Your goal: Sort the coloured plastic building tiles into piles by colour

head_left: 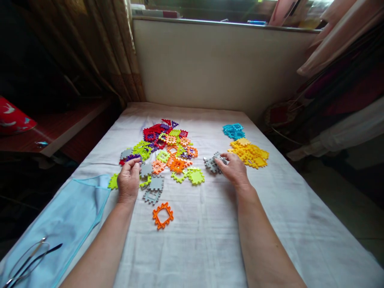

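My left hand [129,178] is closed, its fingers curled at the left side of the mixed pile, beside a grey piece [146,170]; what it holds, if anything, is hidden. My right hand [234,169] pinches at the right edge of a small group of grey pieces [212,164]. Red [154,130], purple, lime green [196,176] and orange [177,165] interlocking pieces lie mixed between the hands and beyond them. Yellow pieces [249,154] form a heap to the right, with blue pieces [234,131] behind it. A single orange frame [163,216] lies nearer to me.
A light blue cloth [69,216] covers the table's left side, with eyeglasses [30,258] on it. A red patterned object [13,118] stands on a brown surface [72,124] at far left. A pale panel [216,68] rises behind the white-covered table [192,248].
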The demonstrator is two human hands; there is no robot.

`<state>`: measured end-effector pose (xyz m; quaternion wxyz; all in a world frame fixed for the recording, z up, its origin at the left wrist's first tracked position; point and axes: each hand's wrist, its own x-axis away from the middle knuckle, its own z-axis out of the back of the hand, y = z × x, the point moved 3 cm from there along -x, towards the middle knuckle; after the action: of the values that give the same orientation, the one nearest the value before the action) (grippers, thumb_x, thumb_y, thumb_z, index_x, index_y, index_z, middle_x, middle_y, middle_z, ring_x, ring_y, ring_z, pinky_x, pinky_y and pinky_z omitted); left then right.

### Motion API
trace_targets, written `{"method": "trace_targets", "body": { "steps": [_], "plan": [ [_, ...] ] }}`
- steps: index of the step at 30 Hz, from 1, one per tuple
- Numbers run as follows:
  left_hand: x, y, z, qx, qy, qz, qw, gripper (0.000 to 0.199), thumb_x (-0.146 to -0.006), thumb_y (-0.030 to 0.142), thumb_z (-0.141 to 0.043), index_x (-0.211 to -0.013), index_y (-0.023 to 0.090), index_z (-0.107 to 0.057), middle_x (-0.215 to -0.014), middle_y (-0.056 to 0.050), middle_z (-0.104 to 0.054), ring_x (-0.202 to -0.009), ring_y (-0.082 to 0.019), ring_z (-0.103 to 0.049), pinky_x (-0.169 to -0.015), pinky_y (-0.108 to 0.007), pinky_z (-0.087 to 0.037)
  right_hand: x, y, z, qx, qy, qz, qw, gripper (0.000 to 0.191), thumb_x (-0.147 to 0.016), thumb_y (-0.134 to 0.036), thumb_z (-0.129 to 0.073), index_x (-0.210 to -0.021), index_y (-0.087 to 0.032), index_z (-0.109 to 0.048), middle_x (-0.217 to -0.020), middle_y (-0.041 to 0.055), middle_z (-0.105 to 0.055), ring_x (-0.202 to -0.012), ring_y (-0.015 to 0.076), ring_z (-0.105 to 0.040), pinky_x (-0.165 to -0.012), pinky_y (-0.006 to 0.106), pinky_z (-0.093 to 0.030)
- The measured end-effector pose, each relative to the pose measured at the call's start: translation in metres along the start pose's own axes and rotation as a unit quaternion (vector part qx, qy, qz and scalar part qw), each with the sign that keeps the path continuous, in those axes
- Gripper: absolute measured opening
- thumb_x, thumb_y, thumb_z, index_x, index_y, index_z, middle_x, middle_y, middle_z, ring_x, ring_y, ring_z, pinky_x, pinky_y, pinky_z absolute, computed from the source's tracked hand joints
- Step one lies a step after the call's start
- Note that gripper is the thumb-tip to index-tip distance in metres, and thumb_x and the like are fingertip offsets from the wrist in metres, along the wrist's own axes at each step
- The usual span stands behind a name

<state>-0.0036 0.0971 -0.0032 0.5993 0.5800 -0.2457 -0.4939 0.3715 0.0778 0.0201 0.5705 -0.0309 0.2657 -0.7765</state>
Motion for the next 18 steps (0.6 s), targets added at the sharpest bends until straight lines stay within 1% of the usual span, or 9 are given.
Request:
{"method": "trace_targets", "body": {
  "steps": [3,6,8,10,11,13,15,16,18],
  "plan": [
    [0.0,0.0,-0.001,0.052,0.014,0.041,0.998,0.034,-0.08,0.044,-0.056,-0.099,0.018,-0.066,-0.092,-0.006,-0.069,-0.089,-0.019,-0.068,-0.071,-0.029,-0.058,0.002,-0.004,0.0,0.007,-0.016,0.003,1.0,0.029,-0.083,-0.041,-0.061,-0.099,-0.02,-0.073,-0.102,0.0097,-0.073,-0.098,0.0249,-0.065,-0.085,0.037,-0.048],
    [0.001,0.005,-0.001,0.039,0.003,0.037,0.999,0.037,-0.08,0.047,-0.054,-0.101,0.018,-0.065,-0.093,-0.007,-0.068,-0.09,-0.02,-0.068,-0.068,-0.029,-0.058,0.003,-0.009,0.001,0.004,0.004,0.017,1.0,0.029,-0.084,-0.039,-0.06,-0.101,-0.019,-0.073,-0.106,0.011,-0.073,-0.104,0.027,-0.064,-0.089,0.04,-0.047],
    [0.001,0.011,0.002,-0.017,-0.018,0.002,1.0,0.04,-0.082,0.048,-0.053,-0.104,0.017,-0.064,-0.096,-0.007,-0.07,-0.088,-0.02,-0.068,-0.074,-0.033,-0.058,0.002,-0.011,0.002,-0.004,0.027,0.031,0.999,0.028,-0.084,-0.038,-0.059,-0.1,-0.019,-0.073,-0.108,0.0114,-0.072,-0.105,0.0275,-0.063,-0.092,0.041,-0.047],
    [0.001,0.02,0.005,-0.118,-0.058,-0.068,0.989,0.042,-0.083,0.049,-0.053,-0.108,0.019,-0.065,-0.106,-0.009,-0.071,-0.095,-0.022,-0.068,-0.088,-0.038,-0.055,0.002,-0.014,0.003,-0.019,0.041,0.05,0.998,0.027,-0.083,-0.036,-0.06,-0.099,-0.02,-0.073,-0.108,0.0109,-0.072,-0.105,0.0271,-0.063,-0.093,0.041,-0.047],
    [0.002,0.025,0.005,-0.179,-0.084,-0.105,0.975,0.044,-0.082,0.05,-0.055,-0.112,0.02,-0.065,-0.113,-0.01,-0.07,-0.103,-0.024,-0.066,-0.095,-0.041,-0.051,0.002,-0.015,0.003,-0.029,0.044,0.06,0.997,0.026,-0.083,-0.036,-0.059,-0.098,-0.02,-0.073,-0.108,0.0105,-0.072,-0.105,0.0266,-0.063,-0.093,0.04,-0.047],
    [0.004,0.032,0.005,-0.297,-0.138,-0.155,0.932,0.051,-0.081,0.052,-0.059,-0.121,0.021,-0.063,-0.129,-0.012,-0.065,-0.121,-0.029,-0.058,-0.106,-0.045,-0.042,0.002,-0.018,0.004,-0.05,0.046,0.08,0.994,0.025,-0.083,-0.035,-0.059,-0.096,-0.021,-0.074,-0.107,0.0102,-0.073,-0.103,0.0261,-0.064,-0.093,0.039,-0.048],
    [0.006,0.036,0.004,-0.386,-0.18,-0.17,0.889,0.058,-0.08,0.053,-0.061,-0.129,0.021,-0.059,-0.139,-0.013,-0.059,-0.131,-0.032,-0.05,-0.111,-0.049,-0.035,0.002,-0.021,0.005,-0.069,0.049,0.094,0.992,0.024,-0.083,-0.034,-0.058,-0.095,-0.021,-0.074,-0.106,0.01,-0.073,-0.102,0.0259,-0.065,-0.092,0.039,-0.048],
    [0.008,0.037,0.003,-0.417,-0.195,-0.169,0.871,0.059,-0.081,0.052,-0.062,-0.131,0.021,-0.058,-0.14,-0.013,-0.058,-0.133,-0.032,-0.048,-0.112,-0.05,-0.032,0.002,-0.023,0.006,-0.076,0.05,0.099,0.991,0.024,-0.083,-0.034,-0.057,-0.094,-0.021,-0.074,-0.105,0.01,-0.074,-0.101,0.0257,-0.065,-0.092,0.039,-0.048],
    [0.01,0.037,0.002,-0.457,-0.209,-0.162,0.849,0.057,-0.083,0.049,-0.06,-0.132,0.021,-0.057,-0.137,-0.013,-0.06,-0.133,-0.032,-0.048,-0.113,-0.05,-0.028,0.002,-0.027,0.008,-0.087,0.048,0.109,0.989,0.024,-0.083,-0.033,-0.057,-0.093,-0.021,-0.074,-0.103,0.01,-0.074,-0.1,0.0254,-0.065,-0.093,0.039,-0.049]
  ]
}}
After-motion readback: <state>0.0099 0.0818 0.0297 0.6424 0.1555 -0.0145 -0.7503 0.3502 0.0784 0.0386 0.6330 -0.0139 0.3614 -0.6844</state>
